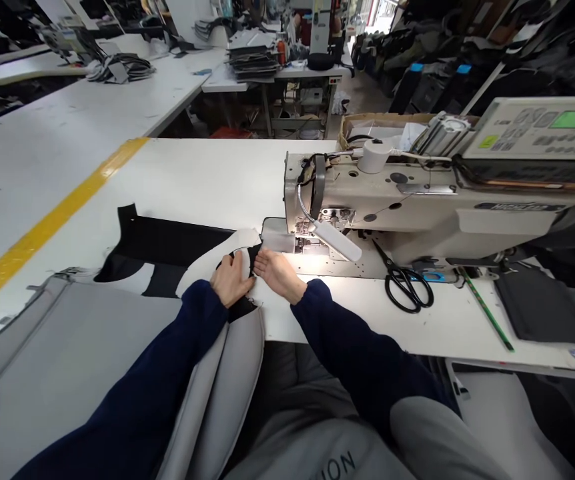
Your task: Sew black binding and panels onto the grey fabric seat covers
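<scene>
My left hand [232, 279] is closed on the edge of a black fabric piece [177, 241] with white backing, its thumb and fingers pressing the layers together. My right hand [278, 272] lies just to the right, fingers stretched out side by side, their tips touching the same edge. A large grey padded fabric panel [117, 340] joins the black piece under my left hand and hangs over the table's front edge. The sewing machine [382, 207] stands right of both hands, its lit needle area a short way beyond my right fingertips.
Black scissors [407, 287] and a green pencil [487, 312] lie right of my hands. A small white lamp [337, 240] hangs at the machine's head. Dark folded fabric [542, 303] rests at the far right. Yellow tape [62, 217] crosses the white table at left.
</scene>
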`<state>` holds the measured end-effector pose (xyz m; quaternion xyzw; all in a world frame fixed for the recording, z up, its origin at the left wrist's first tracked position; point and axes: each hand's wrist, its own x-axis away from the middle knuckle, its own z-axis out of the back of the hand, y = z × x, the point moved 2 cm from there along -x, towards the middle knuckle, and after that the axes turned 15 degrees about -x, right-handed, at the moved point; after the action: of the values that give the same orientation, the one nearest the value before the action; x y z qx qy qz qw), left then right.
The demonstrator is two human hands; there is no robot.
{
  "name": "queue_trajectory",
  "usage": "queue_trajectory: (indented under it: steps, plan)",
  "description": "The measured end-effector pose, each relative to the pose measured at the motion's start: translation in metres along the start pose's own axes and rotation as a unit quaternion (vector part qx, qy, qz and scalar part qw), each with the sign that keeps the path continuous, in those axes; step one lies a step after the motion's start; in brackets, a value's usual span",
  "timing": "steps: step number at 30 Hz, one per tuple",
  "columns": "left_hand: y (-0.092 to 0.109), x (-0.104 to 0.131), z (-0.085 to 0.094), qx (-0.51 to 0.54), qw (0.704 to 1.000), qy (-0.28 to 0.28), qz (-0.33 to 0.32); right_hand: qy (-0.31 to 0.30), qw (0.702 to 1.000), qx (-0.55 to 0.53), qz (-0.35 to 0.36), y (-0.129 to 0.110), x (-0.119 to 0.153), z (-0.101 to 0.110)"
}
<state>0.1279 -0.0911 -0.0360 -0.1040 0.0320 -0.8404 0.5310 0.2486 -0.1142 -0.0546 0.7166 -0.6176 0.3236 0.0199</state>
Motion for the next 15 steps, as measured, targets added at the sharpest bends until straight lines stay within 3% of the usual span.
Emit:
queue_trajectory:
  steps: [4, 10, 15]
  plan:
    - [-0.005, -0.004, 0.003, 0.004, 1.0, -0.018, -0.012, 0.005, 1.0, -0.007, -0.01, 0.0, 0.0, 0.001]
    - [-0.015, 0.007, -0.007, 0.125, 0.99, 0.055, 0.034, -0.051, 0.996, -0.054, -0.044, -0.002, -0.007, -0.009]
    - [0.003, 0.004, -0.012, 0.119, 0.99, 0.049, -0.06, -0.034, 0.999, -0.02, 0.02, -0.018, -0.039, -0.026]
